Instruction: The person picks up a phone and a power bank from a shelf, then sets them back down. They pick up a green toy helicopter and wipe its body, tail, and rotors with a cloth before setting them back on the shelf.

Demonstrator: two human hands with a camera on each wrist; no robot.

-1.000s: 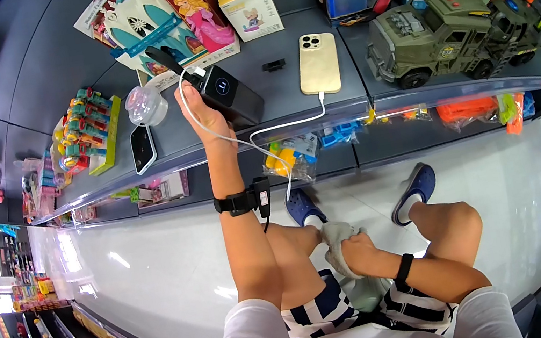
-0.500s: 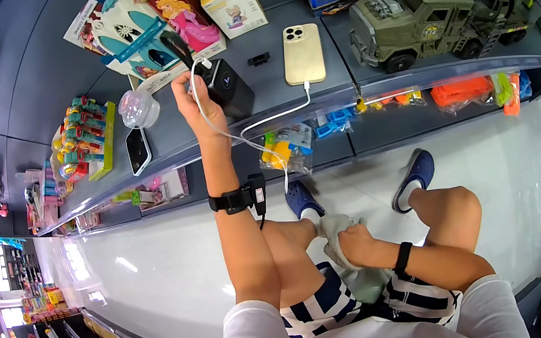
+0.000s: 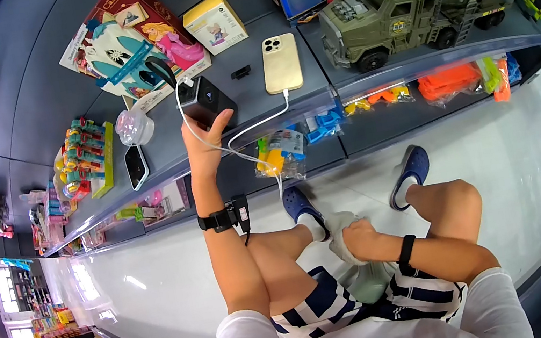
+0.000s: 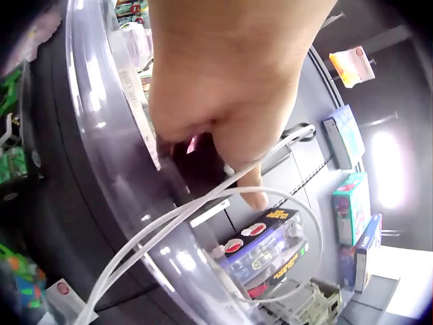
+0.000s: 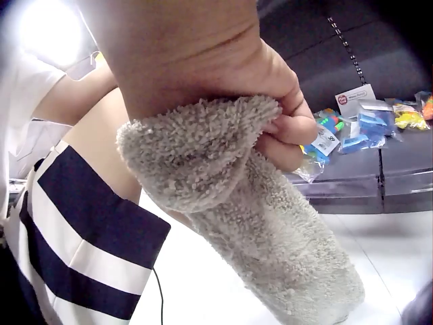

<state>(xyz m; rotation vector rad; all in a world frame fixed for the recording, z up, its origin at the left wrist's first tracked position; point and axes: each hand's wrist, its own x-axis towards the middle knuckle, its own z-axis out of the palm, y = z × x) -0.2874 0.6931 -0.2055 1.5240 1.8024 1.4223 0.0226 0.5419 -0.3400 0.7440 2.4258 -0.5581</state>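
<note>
My left hand (image 3: pixel 202 153) is at the near side of a black power bank (image 3: pixel 202 100) with a small lit display, its thumb spread out to the right and the other fingers partly hidden along the left side. A white cable plugs into the power bank's top, loops over the hand and leads to a gold phone (image 3: pixel 281 64). In the left wrist view the hand (image 4: pixel 220 88) covers most of a dark object, and the cable (image 4: pixel 203 198) crosses below. My right hand (image 3: pixel 367 242) grips a fluffy grey cloth (image 5: pixel 270 230) over my lap.
Behind on the shelf stand a castle toy box (image 3: pixel 125 57) and a small yellow-white box (image 3: pixel 214 25). A green toy truck (image 3: pixel 402 14) is at the right. Toward the left lie a black-screened phone (image 3: pixel 136 167) and a clear round container (image 3: pixel 135 127). Bagged toys (image 3: pixel 280 157) lie below.
My left hand has shifted to the power bank's near side, and its thumb now spreads to the right. The head view has moved slightly. The right hand keeps its grip on the cloth.
</note>
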